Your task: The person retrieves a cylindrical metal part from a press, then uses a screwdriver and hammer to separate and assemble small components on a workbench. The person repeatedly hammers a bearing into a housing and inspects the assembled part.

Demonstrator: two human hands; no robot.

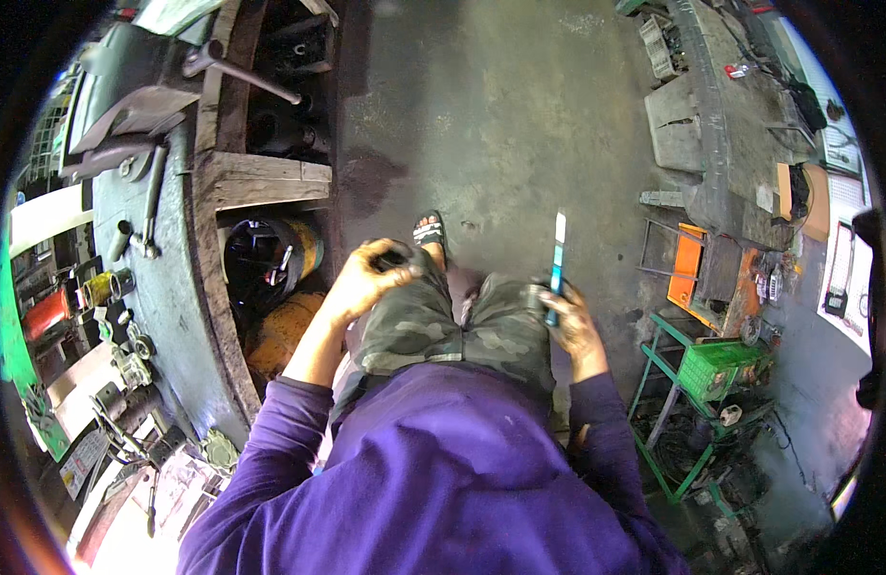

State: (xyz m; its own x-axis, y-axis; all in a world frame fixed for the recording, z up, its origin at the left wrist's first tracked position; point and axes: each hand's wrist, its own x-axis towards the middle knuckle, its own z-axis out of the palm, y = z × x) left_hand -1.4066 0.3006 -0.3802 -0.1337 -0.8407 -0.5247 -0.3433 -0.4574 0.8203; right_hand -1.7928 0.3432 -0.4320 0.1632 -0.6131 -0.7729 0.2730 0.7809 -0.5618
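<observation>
My left hand (366, 280) is in front of my left thigh, its fingers curled round a small dark piece (393, 259) whose kind I cannot make out. Over my right thigh, my right hand (575, 321) grips a slim knife-like tool (558, 254) with a pale, straight blade and a teal and dark handle. The blade points up and away from me. Dark smudges cover the fingers of the right hand. The two hands are apart, and neither touches a bench.
At left stands a workbench (170, 259) with a vise (127, 86), wrenches and metal parts; a drum (299, 254) sits under it. At right are another bench (726, 125), an orange panel (687, 264) and a green crate (721, 369) on a green frame. Concrete floor (500, 115) lies between.
</observation>
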